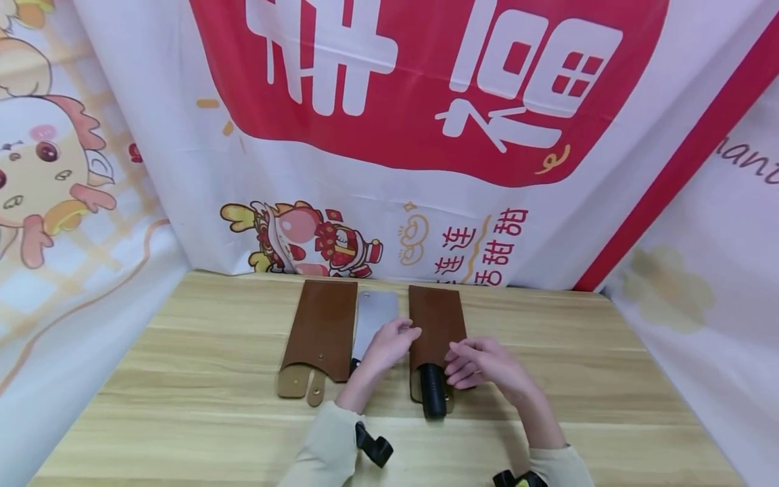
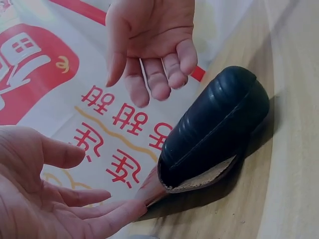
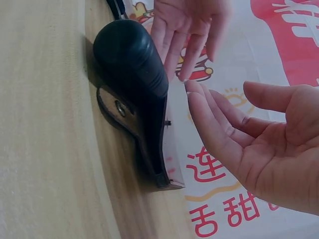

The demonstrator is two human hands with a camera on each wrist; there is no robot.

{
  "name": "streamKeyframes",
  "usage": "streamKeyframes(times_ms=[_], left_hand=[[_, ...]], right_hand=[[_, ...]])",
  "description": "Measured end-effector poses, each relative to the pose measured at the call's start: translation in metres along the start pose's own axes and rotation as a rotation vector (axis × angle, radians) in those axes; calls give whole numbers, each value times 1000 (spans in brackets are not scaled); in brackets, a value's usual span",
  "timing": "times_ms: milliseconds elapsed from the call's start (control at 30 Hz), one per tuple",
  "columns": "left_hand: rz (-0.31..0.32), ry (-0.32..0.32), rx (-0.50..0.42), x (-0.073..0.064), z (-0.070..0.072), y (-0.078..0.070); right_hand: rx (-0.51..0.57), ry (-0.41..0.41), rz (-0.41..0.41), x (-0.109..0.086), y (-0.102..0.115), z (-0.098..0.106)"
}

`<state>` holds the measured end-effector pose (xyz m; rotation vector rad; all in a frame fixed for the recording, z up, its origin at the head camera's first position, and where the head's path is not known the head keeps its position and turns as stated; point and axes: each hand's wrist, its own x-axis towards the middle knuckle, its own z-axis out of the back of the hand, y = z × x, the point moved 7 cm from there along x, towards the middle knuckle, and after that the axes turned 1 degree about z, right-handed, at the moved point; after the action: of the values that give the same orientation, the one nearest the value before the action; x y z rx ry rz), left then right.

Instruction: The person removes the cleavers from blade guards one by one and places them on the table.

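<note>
A brown leather sheath (image 1: 435, 318) lies flat on the table with a black handle (image 1: 433, 392) sticking out of its near end. The blade inside is hidden; the left wrist view shows the ridged handle (image 2: 217, 119) close up. My left hand (image 1: 389, 343) hovers at the sheath's left edge, fingers loosely bent, holding nothing. At its right edge is my right hand (image 1: 487, 365), palm turned inward and fingers relaxed. Whether either hand's fingertips touch the leather I cannot tell. A strap with a metal snap (image 3: 120, 108) shows beside the handle.
To the left lies a second brown sheath (image 1: 322, 325) with its flap and strap undone. Between the sheaths is a cleaver with a wide grey blade (image 1: 375, 314), its handle mostly behind my left arm. A printed cloth (image 1: 389, 155) hangs behind the wooden table (image 1: 578, 379).
</note>
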<state>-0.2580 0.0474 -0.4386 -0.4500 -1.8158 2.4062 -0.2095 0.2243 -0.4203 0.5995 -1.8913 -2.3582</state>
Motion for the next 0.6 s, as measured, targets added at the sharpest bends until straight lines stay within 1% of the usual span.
streamKeyframes(times_ms=[233,367,600], left_hand=[[-18,-18,25,4,-1,2],[-7,-19,23,4,-2,3],[33,-16,-30,3,0,7]], right_hand=[[-17,13,-16,4,-6,-5],[-16,22,-22,6,-8,-6],[-6,43,-26,8,-12,-11]])
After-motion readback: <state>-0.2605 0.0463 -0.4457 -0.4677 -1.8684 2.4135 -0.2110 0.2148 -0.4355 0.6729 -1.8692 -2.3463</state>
